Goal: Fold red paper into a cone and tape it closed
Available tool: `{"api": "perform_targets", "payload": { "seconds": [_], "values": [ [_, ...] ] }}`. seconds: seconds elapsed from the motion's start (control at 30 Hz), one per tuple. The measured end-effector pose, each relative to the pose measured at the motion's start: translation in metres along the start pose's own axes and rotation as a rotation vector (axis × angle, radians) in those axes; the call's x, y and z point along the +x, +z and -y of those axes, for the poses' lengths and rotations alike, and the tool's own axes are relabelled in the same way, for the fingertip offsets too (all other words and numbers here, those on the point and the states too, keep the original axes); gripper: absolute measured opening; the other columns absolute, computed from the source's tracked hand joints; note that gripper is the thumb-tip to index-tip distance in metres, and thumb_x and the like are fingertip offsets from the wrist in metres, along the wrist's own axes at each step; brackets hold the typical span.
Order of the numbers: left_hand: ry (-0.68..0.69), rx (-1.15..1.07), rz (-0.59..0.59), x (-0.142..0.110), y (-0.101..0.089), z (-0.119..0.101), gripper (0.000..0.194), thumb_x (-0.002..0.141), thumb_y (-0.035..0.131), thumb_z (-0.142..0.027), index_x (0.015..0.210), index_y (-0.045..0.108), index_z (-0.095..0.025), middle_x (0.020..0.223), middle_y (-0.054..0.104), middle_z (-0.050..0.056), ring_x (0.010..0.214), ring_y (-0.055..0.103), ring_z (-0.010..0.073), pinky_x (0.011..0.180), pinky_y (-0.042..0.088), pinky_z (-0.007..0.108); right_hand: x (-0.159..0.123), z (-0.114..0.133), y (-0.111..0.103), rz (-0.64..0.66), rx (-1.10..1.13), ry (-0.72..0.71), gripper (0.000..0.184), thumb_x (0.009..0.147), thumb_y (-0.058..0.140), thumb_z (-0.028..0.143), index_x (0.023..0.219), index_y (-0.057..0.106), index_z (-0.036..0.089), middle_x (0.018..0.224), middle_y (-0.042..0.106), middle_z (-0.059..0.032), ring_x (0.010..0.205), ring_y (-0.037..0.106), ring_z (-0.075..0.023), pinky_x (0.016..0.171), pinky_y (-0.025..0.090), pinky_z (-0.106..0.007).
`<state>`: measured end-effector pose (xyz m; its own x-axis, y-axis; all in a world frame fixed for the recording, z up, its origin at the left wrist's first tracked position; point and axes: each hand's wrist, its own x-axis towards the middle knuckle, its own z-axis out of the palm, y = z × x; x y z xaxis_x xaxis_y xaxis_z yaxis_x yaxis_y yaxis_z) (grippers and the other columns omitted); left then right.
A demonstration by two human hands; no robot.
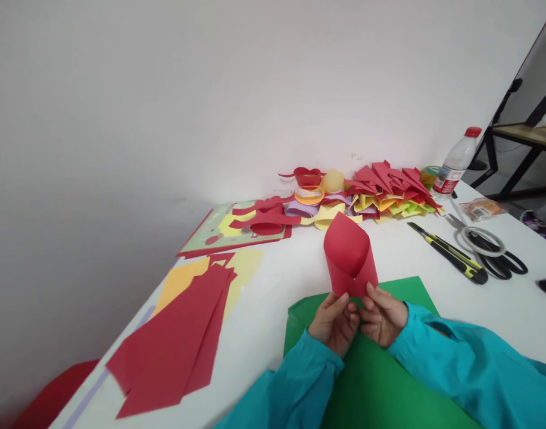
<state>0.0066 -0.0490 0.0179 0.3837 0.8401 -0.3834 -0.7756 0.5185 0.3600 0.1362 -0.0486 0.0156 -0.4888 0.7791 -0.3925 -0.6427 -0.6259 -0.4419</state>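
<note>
Red paper piece [349, 253]: one, curled into a loop, raised before you over the far part of the green sheet
Grip: two; your left hand [334, 322] and right hand [385, 314] each pinch its lower end
Green sheet [380, 381]: one, beneath your hands on the desk [268, 292]
Right of you: one utility knife [451, 252], one pair of scissors [480, 241], one white ring [484, 252] overlapping them
Bottle [455, 164]: one, red-capped, near the wall [255, 101]

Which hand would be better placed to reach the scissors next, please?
Probably the right hand: the scissors lie on its side, farther from the left hand, though both hold the red paper.
</note>
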Motion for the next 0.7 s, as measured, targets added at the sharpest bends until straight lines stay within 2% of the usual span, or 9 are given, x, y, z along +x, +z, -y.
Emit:
{"api": "perform_targets", "payload": {
  "seconds": [0.17, 0.3, 0.53, 0.7],
  "values": [
    [-0.003, -0.006, -0.032, 0.0014, -0.0005, 0.0000, 0.008, 0.071, 0.069, -0.008, 0.074, 0.064, -0.012, 0.062, 0.066, 0.002, 0.052, 0.061, 0.0070, 0.046, 0.050, 0.012, 0.0006, -0.0018, -0.0010, -0.003, 0.005, -0.019, 0.041, 0.063, 0.075, 0.046, 0.054, 0.051, 0.014, 0.038, 0.043, 0.0068, 0.037, 0.031, -0.0027, 0.037, 0.027, -0.015],
    [-0.005, 0.002, -0.049, 0.0028, -0.0022, 0.0015, 0.005, 0.074, 0.068, -0.011, 0.072, 0.063, -0.011, 0.058, 0.065, 0.003, 0.051, 0.061, 0.0075, 0.045, 0.050, 0.012, 0.0018, -0.0007, -0.0029, -0.013, 0.026, 0.016, 0.042, 0.067, 0.070, 0.050, 0.056, 0.053, 0.014, 0.045, 0.050, 0.0042, 0.038, 0.032, -0.0023, 0.038, 0.029, -0.016],
    [0.007, 0.006, -0.027, 0.0013, 0.0005, 0.0023, 0.009, 0.070, 0.070, -0.007, 0.067, 0.062, -0.011, 0.056, 0.064, 0.001, 0.051, 0.061, 0.0073, 0.045, 0.050, 0.011, 0.0001, 0.0001, 0.0006, -0.011, 0.031, 0.013, 0.053, 0.067, 0.066, 0.056, 0.044, 0.044, 0.014, 0.041, 0.046, 0.0047, 0.035, 0.028, -0.0014, 0.036, 0.028, -0.015],
    [0.022, -0.032, -0.027, 0.0002, 0.0030, 0.0016, 0.012, 0.066, 0.073, -0.006, 0.063, 0.063, -0.011, 0.055, 0.065, 0.002, 0.053, 0.063, 0.0088, 0.047, 0.052, 0.012, -0.0015, -0.0003, 0.0037, -0.081, 0.032, 0.018, 0.048, 0.065, 0.069, 0.054, 0.047, 0.051, 0.013, 0.040, 0.049, 0.0037, 0.035, 0.032, -0.0018, 0.036, 0.028, -0.014]
  ]
}}
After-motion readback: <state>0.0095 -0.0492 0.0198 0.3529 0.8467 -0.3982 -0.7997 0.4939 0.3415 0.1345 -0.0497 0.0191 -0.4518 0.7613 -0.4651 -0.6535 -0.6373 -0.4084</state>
